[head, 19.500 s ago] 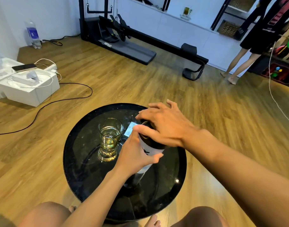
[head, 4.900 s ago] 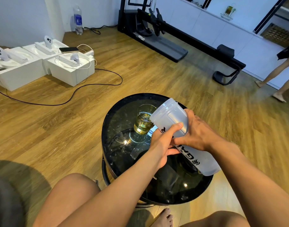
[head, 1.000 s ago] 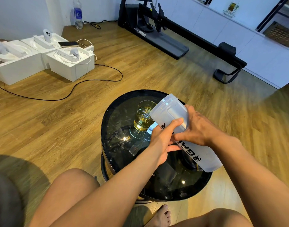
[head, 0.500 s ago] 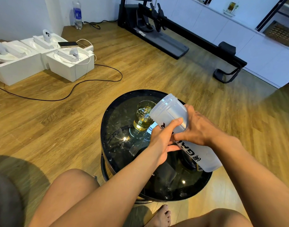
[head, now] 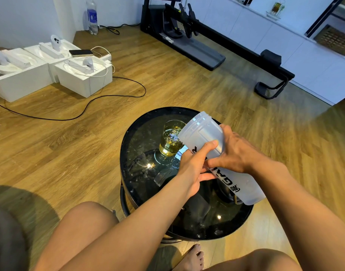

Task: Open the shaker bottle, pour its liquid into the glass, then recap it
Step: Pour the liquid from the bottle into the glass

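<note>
The translucent shaker bottle (head: pixel 204 133) has no cap on and is tipped far over, mouth down to the left, at the rim of the glass (head: pixel 171 140). The glass stands on the round black table (head: pixel 138 173) and holds yellowish liquid to about half its height. My left hand (head: pixel 195 167) grips the bottle's middle from below and the left. My right hand (head: pixel 234 151) holds it from the right and above. The bottle looks nearly empty. A dark shape (head: pixel 225 189) under the bottle's base may be the cap; I cannot tell for sure.
My bare knees and a foot (head: pixel 193 258) are close to the table's near edge. White boxes (head: pixel 83 75) with controllers, a phone and a black cable (head: pixel 109 98) lie on the wooden floor to the left. A black exercise machine (head: pixel 206 40) stands at the back.
Over the last second the bottle and both hands have held almost still in the same tilted pose. Much earlier the bottle stood capped and upright with my right hand on its lid.
</note>
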The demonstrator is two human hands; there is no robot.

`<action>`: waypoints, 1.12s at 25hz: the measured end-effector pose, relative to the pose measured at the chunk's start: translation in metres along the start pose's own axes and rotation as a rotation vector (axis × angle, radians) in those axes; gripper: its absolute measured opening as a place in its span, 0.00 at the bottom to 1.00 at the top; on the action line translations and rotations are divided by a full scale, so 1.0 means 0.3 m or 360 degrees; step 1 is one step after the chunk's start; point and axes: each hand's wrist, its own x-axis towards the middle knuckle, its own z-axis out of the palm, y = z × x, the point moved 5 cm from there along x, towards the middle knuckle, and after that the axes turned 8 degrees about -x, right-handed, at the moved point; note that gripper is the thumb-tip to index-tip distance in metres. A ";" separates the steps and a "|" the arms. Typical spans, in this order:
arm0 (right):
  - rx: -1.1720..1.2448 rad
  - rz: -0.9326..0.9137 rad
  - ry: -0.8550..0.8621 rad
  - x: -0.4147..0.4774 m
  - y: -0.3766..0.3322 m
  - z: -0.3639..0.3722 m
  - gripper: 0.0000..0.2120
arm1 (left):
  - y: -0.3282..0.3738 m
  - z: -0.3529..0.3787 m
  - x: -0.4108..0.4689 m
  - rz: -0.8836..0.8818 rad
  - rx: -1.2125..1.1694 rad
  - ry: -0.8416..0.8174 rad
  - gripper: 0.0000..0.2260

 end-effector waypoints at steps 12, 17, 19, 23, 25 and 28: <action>-0.0010 0.0009 -0.0006 0.000 -0.002 -0.003 0.50 | 0.006 0.004 -0.011 -0.0007 -0.0017 -0.0008 0.14; -0.0040 0.0009 -0.0009 0.002 -0.001 -0.006 0.50 | 0.008 0.009 -0.013 0.0001 -0.0030 -0.0019 0.12; -0.0055 0.0006 -0.0007 0.007 0.002 -0.005 0.48 | 0.008 0.011 -0.014 -0.0002 -0.0032 -0.0022 0.12; -0.0078 0.0009 0.0004 0.011 0.006 -0.006 0.45 | 0.007 0.009 -0.013 -0.0009 -0.0020 -0.0005 0.13; -0.0082 0.0005 0.0005 0.011 0.005 -0.006 0.45 | 0.008 0.009 -0.012 -0.0011 -0.0029 0.0000 0.13; -0.0089 -0.0001 0.0004 0.009 0.003 -0.006 0.45 | 0.008 0.009 -0.012 -0.0015 -0.0027 -0.0001 0.14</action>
